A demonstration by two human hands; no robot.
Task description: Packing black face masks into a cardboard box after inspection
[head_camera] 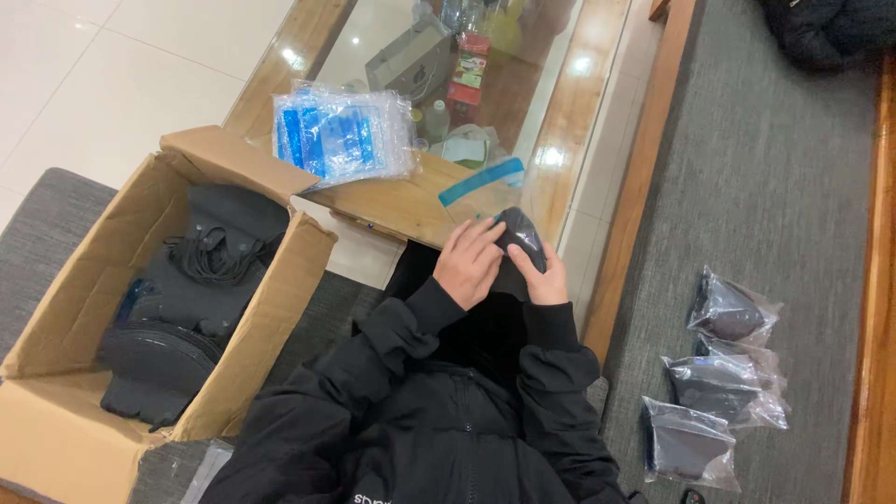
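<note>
Both my hands meet at the near edge of a glass-topped wooden table (392, 201). My left hand (469, 261) lies over a black rounded fabric item (520, 235), fingers spread across it. My right hand (543, 278) grips the same black item from the right side. A clear zip bag with a blue strip (485, 182) lies flat on the table just beyond the item. Black jacket sleeves cover both my arms.
An open cardboard box (112, 299) on the left holds more black items and cords. A stack of clear blue-striped bags (343, 135) sits on the table's corner. Three bagged black items (723, 369) lie on the grey cushion to the right, beside a wooden rail (868, 280).
</note>
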